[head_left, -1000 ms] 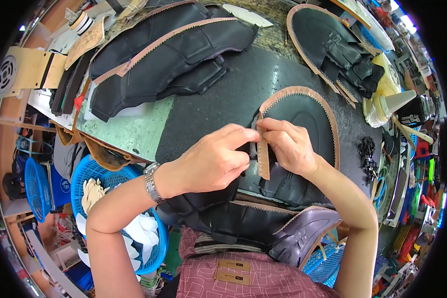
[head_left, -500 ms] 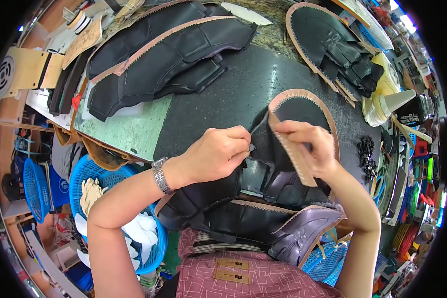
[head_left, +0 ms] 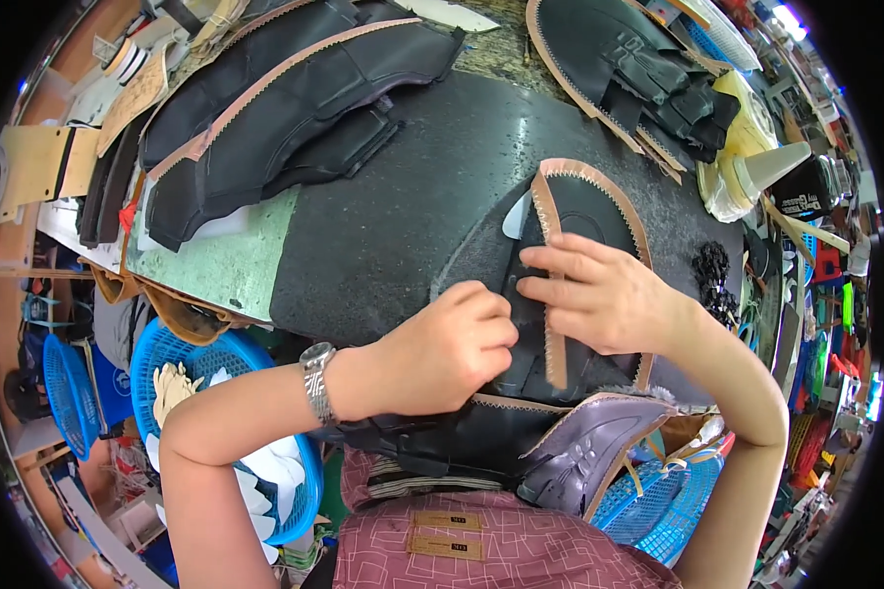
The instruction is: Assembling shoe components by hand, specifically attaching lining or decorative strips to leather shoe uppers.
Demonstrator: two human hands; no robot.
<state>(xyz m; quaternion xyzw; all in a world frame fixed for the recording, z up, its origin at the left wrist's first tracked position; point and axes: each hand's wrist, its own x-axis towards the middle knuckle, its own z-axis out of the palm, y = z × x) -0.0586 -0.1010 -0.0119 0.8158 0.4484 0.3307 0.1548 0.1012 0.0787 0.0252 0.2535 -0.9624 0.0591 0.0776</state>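
Observation:
In front of me on the dark work surface lies a black leather piece (head_left: 596, 207) with a tan saw-toothed edge that bends round in a narrow loop. My right hand (head_left: 614, 297) lies over its left tan edge, fingers apart and reaching left; the thumb side is hidden. My left hand (head_left: 462, 346) is just left of it, its fingers curled together over black leather; what they pinch, if anything, is hidden. A small whitish shape (head_left: 517, 217) shows beside the upper left of the loop. Below my hands, more black leather (head_left: 501, 429) joins a purplish leather piece (head_left: 591, 442) at the table edge.
Long black leather pieces (head_left: 295, 118) with tan edges lie at the far left, and another black piece (head_left: 599, 64) at the far right. A pale cone (head_left: 771, 167) stands right. Blue baskets (head_left: 312, 491) hold white and cream pieces beside my left arm; another blue basket (head_left: 673, 510) is lower right.
My left hand has moved slightly down, off the lifted leather. The tan-edged piece lies flatter, and my right fingers have spread from a closed grip. The view has shifted a little.

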